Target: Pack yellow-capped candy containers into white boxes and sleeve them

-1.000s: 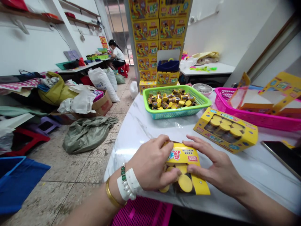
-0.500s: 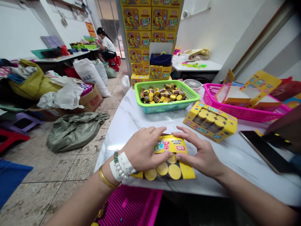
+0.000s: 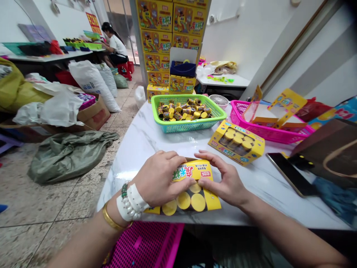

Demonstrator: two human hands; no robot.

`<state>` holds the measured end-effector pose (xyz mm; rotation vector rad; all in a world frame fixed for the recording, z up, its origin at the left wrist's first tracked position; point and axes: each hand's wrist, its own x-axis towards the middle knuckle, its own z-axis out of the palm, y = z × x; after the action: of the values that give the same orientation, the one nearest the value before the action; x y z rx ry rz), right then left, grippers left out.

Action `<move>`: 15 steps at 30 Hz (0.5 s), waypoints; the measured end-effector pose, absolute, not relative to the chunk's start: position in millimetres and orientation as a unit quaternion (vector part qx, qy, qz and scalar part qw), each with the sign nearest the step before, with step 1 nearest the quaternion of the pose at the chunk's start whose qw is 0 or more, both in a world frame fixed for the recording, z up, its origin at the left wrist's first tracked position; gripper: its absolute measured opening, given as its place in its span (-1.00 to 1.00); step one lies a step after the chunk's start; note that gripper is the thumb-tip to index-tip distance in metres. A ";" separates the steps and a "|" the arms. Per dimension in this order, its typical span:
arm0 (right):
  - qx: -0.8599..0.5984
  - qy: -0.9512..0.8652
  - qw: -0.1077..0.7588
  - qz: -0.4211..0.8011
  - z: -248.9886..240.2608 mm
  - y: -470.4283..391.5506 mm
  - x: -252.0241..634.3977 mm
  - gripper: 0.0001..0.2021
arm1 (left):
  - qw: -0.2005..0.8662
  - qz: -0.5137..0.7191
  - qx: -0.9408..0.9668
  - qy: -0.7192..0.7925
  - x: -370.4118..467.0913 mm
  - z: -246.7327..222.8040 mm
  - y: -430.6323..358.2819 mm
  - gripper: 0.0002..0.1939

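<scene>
Left hand [image 3: 157, 179] and right hand [image 3: 225, 183] grip the windowed yellow carton [image 3: 198, 172] from either side, near the marble-patterned tabletop [image 3: 128, 149]'s front edge, presumably to steady it, though from here the hold's far side is hidden.

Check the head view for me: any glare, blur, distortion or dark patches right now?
Head view: white glare on the table beside the left hand; head view: the left forearm looks soft, and the brown bag near the right edge looks stretched; head view: top right corner dark, but large lettering on the held yellow box is clear.
</scene>
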<state>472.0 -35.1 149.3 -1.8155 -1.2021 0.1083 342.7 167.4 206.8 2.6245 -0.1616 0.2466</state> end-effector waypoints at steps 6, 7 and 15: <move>-0.709 -0.487 0.503 0.086 150.1 -33.1 476.7 -0.65 | 0.252 0.093 0.962 -0.050 342.9 205.0 166.7 -0.57; -0.706 -0.483 0.509 0.098 151.1 -32.8 478.0 -0.72 | 0.252 0.092 0.962 -0.049 342.7 204.8 166.9 -0.56; -0.668 -0.438 0.580 0.159 154.1 -28.2 478.9 -0.69 | 0.257 0.088 0.961 -0.055 338.8 205.2 169.4 -0.58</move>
<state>478.9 -28.2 154.1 -1.5616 -1.0227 0.3722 338.8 169.4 205.2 2.6063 -0.1502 0.2397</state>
